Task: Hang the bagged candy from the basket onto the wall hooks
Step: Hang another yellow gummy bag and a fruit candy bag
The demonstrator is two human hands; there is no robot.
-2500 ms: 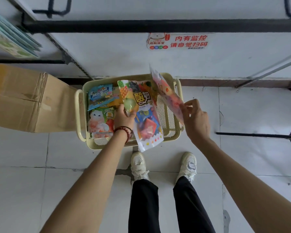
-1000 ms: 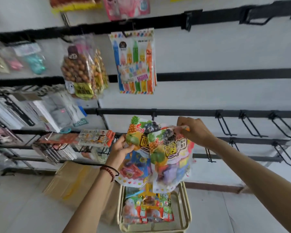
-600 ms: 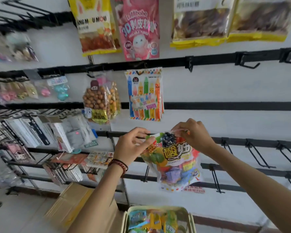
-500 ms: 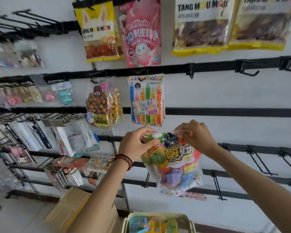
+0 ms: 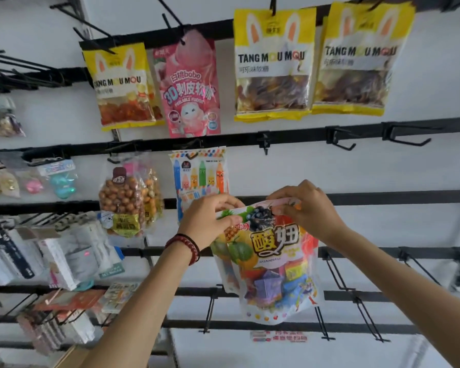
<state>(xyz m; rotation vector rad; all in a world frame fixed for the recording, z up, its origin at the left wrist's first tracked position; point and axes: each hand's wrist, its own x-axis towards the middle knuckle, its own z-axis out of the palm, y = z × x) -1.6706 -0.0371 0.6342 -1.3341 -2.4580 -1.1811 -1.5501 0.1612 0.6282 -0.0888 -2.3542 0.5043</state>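
Head view: ringed by black wall rails (image 5: 396,197) loaded with glossy yellow rabbit-ear bags (image 5: 272,65) and a pink pouch (image 5: 190,88) above, a crayon-print bag (image 5: 198,179) and a clear bag of brown balls (image 5: 121,200) on the left, bare wire hooks (image 5: 337,272) below right. Held in mid-air before the rail: candy bag (image 5: 271,261), a shiny fruit-printed plastic pouch with wrapped sweets showing through. Pinched at its top edge by left hand (image 5: 210,221), overlapping the crayon-print bag's lower edge, and right hand (image 5: 306,211) on the pink header strip, fingers curled.
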